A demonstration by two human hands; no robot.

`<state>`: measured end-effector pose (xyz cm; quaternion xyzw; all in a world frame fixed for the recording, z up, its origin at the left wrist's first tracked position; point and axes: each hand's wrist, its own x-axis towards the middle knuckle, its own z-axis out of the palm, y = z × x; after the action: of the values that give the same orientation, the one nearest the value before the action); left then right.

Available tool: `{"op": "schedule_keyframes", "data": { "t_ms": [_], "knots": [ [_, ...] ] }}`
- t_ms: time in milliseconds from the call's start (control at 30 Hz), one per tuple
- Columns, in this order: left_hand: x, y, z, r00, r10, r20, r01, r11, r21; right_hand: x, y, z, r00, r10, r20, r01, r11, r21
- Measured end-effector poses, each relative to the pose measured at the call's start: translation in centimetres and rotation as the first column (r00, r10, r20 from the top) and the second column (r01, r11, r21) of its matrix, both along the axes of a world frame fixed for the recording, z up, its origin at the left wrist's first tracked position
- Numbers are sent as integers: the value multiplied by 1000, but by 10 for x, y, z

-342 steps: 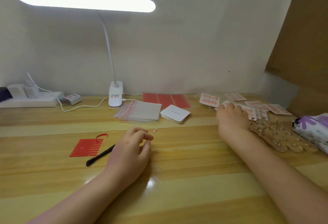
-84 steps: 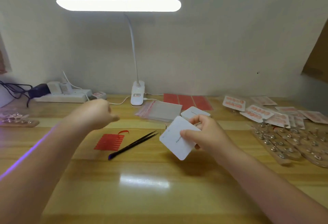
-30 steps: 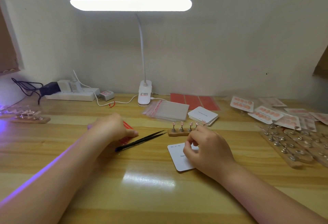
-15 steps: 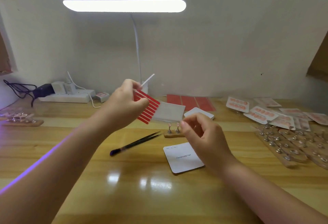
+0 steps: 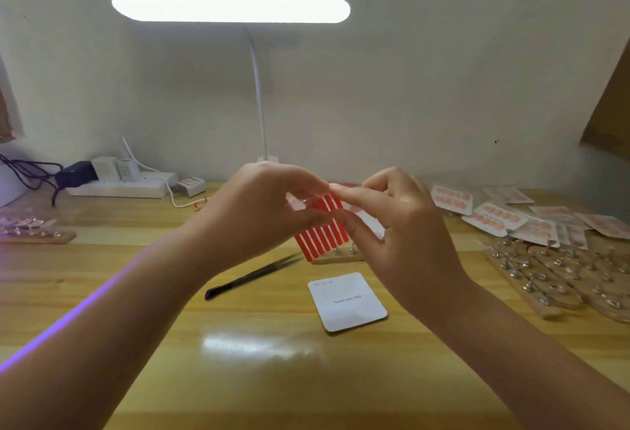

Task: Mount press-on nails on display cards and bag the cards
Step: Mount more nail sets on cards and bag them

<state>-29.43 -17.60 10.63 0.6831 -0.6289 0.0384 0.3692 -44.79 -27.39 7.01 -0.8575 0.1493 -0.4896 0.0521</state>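
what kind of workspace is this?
Likely a small home or craft workbench for packing handmade press-on nails: a wooden desk under a clip-on lamp, a blank "Handmade Nail" card, bagged nail cards and wooden nail stands.

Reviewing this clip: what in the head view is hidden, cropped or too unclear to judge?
- Red strip sheet: its top is covered by the left hand and right hand, so whether a strip is being peeled cannot be told.
- Small nail stand: mostly behind the sheet and right hand.
- Lamp base: hidden behind the left hand.
- Card: small print at its top is unreadable.
- Left-edge stand: blurred, with purple glare.
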Motion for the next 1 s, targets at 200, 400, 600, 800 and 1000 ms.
{"op": "schedule_keyframes", "data": {
  "t_ms": [200, 400, 600, 800, 1000],
  "knots": [
    [-5, 1, 1, 999, -36, -26, 36, 999, 11, -1, -4, 2, 1000, 21, 5, -21, 999, 38],
    [-3, -1, -1, 999, -35, -20, 36, 998, 51, -1, -2, 4, 998, 58, 35, -61, 993, 105],
    [17, 0, 1, 986, 166, -2, -166, 982, -85, -1, 1, 6, 990, 127, 64, -138, 960, 242],
    [74, 3, 2, 666, 717, 207, -736, 677, 23, 0, -3, 9, 952, 184, 243, -302, 681, 667],
    [91, -8, -32, 583, 695, 420, -800, 400, 448, 0, -6, 13, 879, 251, 405, -461, 237, 855]
  ]
}}
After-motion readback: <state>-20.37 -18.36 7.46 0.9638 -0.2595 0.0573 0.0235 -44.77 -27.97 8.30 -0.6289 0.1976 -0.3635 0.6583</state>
